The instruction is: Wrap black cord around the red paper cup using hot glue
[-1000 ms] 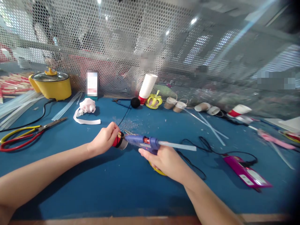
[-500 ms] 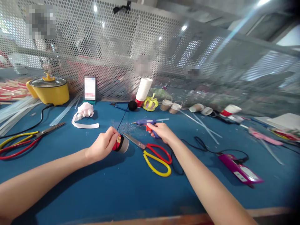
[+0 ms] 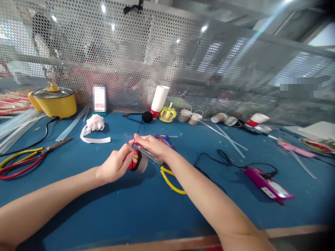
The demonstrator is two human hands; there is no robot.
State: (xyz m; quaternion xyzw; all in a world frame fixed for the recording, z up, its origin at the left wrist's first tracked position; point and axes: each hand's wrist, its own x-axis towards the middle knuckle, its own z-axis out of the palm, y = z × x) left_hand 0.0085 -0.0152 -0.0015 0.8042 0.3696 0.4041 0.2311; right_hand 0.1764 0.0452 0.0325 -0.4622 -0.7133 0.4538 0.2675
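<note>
My left hand [image 3: 115, 165] is closed around a small cup [image 3: 142, 164], tipped on its side, with a red printed band and black yarn wound about it. From the cup a strand of yarn runs back to a black yarn ball [image 3: 147, 117]. My right hand [image 3: 151, 144] is above the cup, its fingertips at the strand and seemingly pinching it. Under the right hand and forearm lie scissors [image 3: 171, 184] with a yellow and a red handle, partly covered. Just behind that hand rests a blue glue gun [image 3: 163, 137], also partly hidden.
More scissors [image 3: 34, 155] and a yellow pot [image 3: 54, 103] are at left. A crumpled white ribbon [image 3: 94, 123], stacked paper cups [image 3: 160, 99], a yellow crown-like piece [image 3: 168, 113] and small baskets [image 3: 195, 118] line the back. A purple power strip [image 3: 268, 184] with cord lies right.
My right hand has let go of the glue gun, left it on the table and moved left to the yarn at the cup. The left hand still holds the cup.
</note>
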